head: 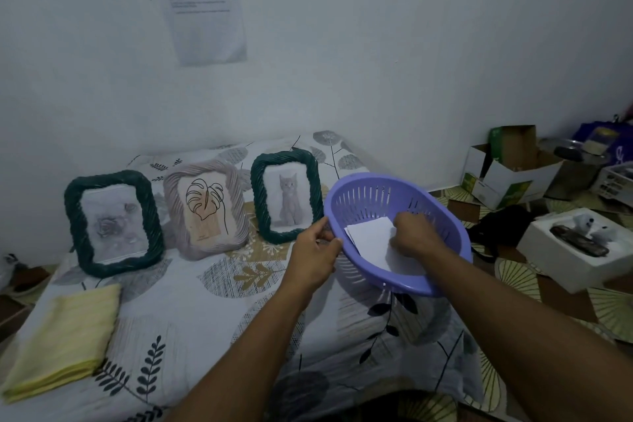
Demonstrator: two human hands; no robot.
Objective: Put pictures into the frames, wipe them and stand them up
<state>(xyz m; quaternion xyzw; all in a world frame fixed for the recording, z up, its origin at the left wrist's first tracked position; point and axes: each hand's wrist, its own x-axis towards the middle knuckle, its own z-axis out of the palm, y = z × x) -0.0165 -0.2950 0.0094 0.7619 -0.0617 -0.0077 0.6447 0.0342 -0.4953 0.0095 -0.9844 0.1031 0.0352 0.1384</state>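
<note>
Left fingers [325, 239] clamp the purple basket [371, 197] rim at the bed's [205, 305] right edge, right fingers [399, 242] bent onto the white sheets [368, 233], grip unclear; lift one sheet only, sparing the frames [286, 197] standing along the far edge.

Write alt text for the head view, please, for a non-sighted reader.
A person's left hand grips the rim of a purple basket while the right hand touches white papers inside. Three filled picture frames stand behind on a patterned sheet, a folded yellow cloth at left.

Pale wall [376, 44] with taped sheet [205, 10], leaf-print bedcover [191, 319], cardboard boxes [507, 178] on patterned floor [513, 271].
</note>
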